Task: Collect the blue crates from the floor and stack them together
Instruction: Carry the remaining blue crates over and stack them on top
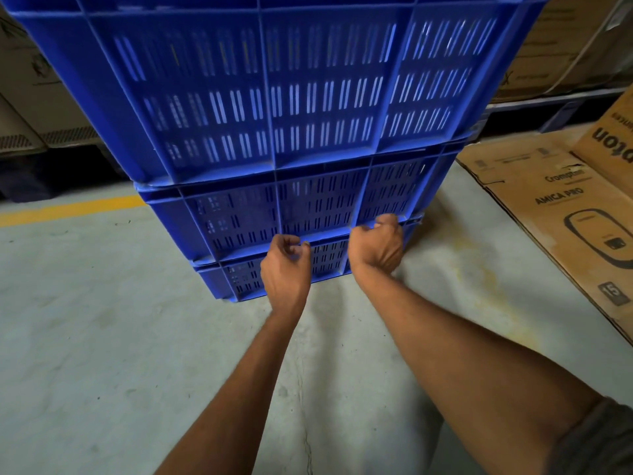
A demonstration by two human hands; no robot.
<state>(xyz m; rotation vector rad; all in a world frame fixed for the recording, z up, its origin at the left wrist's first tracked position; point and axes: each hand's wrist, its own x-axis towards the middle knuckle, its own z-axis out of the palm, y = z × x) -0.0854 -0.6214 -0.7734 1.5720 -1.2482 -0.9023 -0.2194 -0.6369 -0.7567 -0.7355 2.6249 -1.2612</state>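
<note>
Both hands at the lowest seam of a three-high stack of slotted blue plastic crates.

The stack fills the centre and top of the frame on the grey concrete floor: top crate, middle crate, bottom crate. All three sit upright, with a long slotted side facing the camera. Their long axis runs left to right, rising slightly toward the right. The left hand hovers at the seam between the middle and bottom crates, its fingers loosely curled and apparently holding nothing. The right hand curls in at the same rim, but I cannot tell whether it grips. The step looks like taking hold or squaring the stack. It would go better with the hands spread toward the ends, hooked under the rim, and the load kept level. A flat brown cardboard box lies at the right.
</note>
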